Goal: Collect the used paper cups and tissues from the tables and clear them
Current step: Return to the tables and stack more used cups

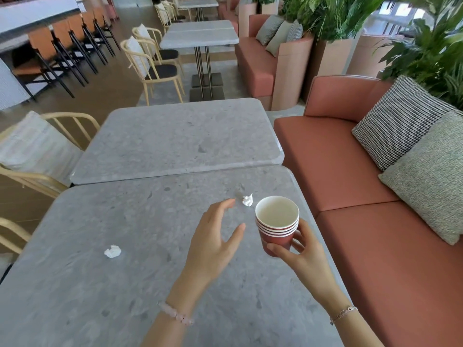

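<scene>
My right hand grips a stack of several red paper cups with white insides, held upright above the right side of the near grey table. My left hand hovers open just left of the stack, fingers spread and pointing toward a crumpled white tissue that lies on the table a little beyond the fingertips. A second crumpled tissue lies on the table's left half, well apart from both hands.
A second grey table abuts the far edge of the near one. A terracotta sofa with cushions runs along the right. Cream chairs stand at left. More tables, bar stools and planters lie beyond.
</scene>
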### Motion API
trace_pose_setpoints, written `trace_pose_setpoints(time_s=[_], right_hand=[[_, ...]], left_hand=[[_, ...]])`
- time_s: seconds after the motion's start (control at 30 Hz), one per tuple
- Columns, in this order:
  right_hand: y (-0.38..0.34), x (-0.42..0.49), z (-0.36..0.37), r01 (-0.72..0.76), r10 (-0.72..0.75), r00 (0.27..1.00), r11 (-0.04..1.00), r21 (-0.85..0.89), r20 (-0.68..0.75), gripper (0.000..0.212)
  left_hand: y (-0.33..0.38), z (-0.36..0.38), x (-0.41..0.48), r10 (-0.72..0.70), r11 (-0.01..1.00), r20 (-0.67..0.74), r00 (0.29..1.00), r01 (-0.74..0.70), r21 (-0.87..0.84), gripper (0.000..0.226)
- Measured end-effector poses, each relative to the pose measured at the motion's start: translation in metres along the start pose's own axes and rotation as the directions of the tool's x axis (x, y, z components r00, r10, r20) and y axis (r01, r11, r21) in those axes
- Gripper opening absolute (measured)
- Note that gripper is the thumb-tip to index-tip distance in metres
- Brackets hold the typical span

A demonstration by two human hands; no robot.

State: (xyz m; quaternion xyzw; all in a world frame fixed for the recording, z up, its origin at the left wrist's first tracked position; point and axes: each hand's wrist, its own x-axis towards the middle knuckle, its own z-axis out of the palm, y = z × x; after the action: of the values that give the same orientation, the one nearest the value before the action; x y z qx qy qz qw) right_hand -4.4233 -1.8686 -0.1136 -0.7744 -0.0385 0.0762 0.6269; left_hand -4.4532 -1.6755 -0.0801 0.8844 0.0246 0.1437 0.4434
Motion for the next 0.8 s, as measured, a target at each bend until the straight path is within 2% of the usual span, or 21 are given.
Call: trace_pose_setpoints(time_s=[0.1, 0.2, 0.4, 0.8], right_hand=[[-0.001, -0.001, -0.003, 0.005, -0.005, 1.000, 1.000, 0.008, -0.003, 0.064], [-0.002, -0.003, -0.006, 0.003, -0.003, 1.000, 1.000, 0.011, -0.003, 0.068], [-0.002, -0.004, -0.010, 0.007, -0.006, 1.000, 1.000, 0.019, -0.025, 0.069], [0.006, 0.014, -0.021, -0.033, 0.034, 0.999, 0.999, 0.031, -0.037, 0.069]], left_hand=[[-0.002, -0.003, 0.000, 0.168, 0.930, -0.051, 0.984, -0.141, 0.338, 0.047], [-0.002, -0.004, -0.001, 0.256, 0.832, -0.040, 0.966, -0.200, 0.517, 0.048], [-0.012, 0.006, -0.001, 0.265, 0.773, 0.007, 0.964, -0.217, 0.597, 0.040], [-0.030, 0.039, 0.016, 0.250, 0.769, 0.056, 0.967, -0.234, 0.595, 0.045]])
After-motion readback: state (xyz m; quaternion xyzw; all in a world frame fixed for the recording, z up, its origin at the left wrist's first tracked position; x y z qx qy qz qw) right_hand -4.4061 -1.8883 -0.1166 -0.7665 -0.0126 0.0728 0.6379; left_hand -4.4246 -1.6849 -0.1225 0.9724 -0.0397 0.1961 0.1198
